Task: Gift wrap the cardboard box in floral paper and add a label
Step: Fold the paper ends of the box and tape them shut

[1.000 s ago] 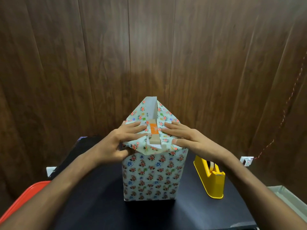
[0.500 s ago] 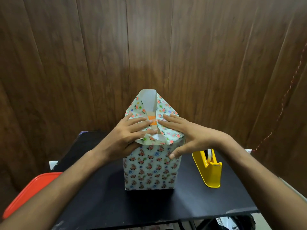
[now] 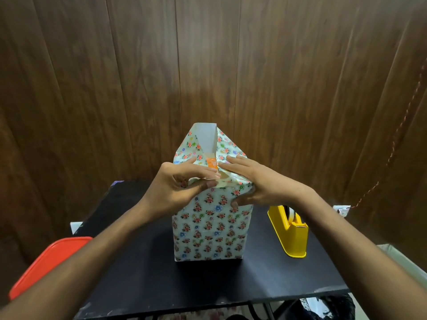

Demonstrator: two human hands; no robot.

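Observation:
A tall box wrapped in floral paper (image 3: pixel 211 224) stands upright on the black table (image 3: pixel 208 280). Its top end is partly folded: two side flaps lie inward and a far triangular flap (image 3: pixel 206 140) stands up, white underside facing me. An orange patch of the box (image 3: pixel 211 168) shows between the flaps. My left hand (image 3: pixel 182 185) pinches the near flap's edge at the top front between thumb and fingers. My right hand (image 3: pixel 256 183) lies flat on the right flap, its thumb against the box's front face.
A yellow tape dispenser (image 3: pixel 290 229) stands on the table right of the box. A red lid or tray (image 3: pixel 44 266) sits off the table's left edge. A dark wood panel wall (image 3: pixel 208 65) is close behind. A red-white cord (image 3: pixel 392 153) hangs at right.
My left hand has come off the left flap and curled to pinch the near flap's edge. My right hand has stayed pressing the right flap. The view has pulled back slightly.

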